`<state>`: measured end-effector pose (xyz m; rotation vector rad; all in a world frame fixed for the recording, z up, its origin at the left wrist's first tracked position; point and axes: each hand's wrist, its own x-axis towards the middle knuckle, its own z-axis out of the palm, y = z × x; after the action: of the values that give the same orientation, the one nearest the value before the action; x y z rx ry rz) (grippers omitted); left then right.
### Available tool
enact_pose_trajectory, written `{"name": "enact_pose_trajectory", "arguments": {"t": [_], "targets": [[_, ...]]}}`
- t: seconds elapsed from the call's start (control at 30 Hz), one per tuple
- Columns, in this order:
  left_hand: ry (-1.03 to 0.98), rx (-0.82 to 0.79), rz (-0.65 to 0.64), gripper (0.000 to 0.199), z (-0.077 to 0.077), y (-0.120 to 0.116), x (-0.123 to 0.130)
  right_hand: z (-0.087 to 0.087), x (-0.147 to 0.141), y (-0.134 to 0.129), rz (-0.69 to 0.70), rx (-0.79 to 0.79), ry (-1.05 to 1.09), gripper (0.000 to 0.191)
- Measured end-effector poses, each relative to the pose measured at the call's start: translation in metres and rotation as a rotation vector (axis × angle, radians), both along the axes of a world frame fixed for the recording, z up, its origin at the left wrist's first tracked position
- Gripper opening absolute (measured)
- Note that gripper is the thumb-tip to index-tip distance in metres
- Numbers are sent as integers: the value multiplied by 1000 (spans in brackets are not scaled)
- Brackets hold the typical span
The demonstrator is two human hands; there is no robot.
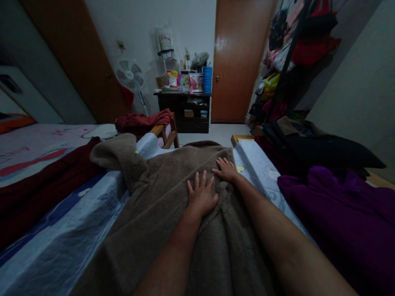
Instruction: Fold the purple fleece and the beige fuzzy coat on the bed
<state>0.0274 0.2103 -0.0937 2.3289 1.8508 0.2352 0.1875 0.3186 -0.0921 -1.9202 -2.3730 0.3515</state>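
Note:
A thick brown garment or blanket point(160, 209) lies spread over a surface between two light blue patterned edges, its folds running toward the camera. My left hand point(202, 194) rests flat on its middle with the fingers spread. Just beyond and to the right, my right hand point(226, 169) lies palm down near the right edge of the brown fabric, fingers apart. A raised fold of the fabric runs beside my right wrist. At the far left, a bunched part of it point(120, 154) sticks out over the blue edge.
Purple fabric point(342, 205) and dark folded clothes point(321, 144) are piled at the right. Dark red cloth point(46, 185) lies on the left over a pink patterned sheet point(52, 139). Farther back stand a fan point(130, 75), a black cabinet point(185, 113) and a wooden door point(237, 61).

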Motion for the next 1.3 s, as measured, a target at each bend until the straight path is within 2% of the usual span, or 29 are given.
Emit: {"name": "enact_pose_trajectory", "arguments": {"t": [0.17, 0.33, 0.47, 0.7, 0.87, 1.0, 1.07, 1.13, 1.3], "targets": [[-2, 1, -68, 66, 2, -2, 0, -10, 3, 16, -73, 110, -38, 68], [1, -54, -41, 66, 6, -5, 3, -13, 0, 31, -145, 145, -55, 67], [30, -34, -22, 74, 9, -9, 5, -13, -2, 44, -195, 142, -65, 68], [54, -26, -22, 74, 5, -9, 6, -16, -4, 61, -247, 202, -62, 70], [60, -21, -13, 76, 3, -7, 6, -14, -6, 53, -243, 341, -57, 64], [34, -29, -14, 78, 6, -7, 6, -3, -8, 34, -172, 482, -8, 47], [25, -34, -14, 78, 9, -7, 6, 3, -10, 26, -103, 456, 11, 37], [19, -38, -12, 79, 11, -7, 6, 8, -15, 21, -57, 372, 23, 37], [20, -12, 1, 78, 12, -5, 7, 9, -33, 15, -50, 128, 25, 75]]}}
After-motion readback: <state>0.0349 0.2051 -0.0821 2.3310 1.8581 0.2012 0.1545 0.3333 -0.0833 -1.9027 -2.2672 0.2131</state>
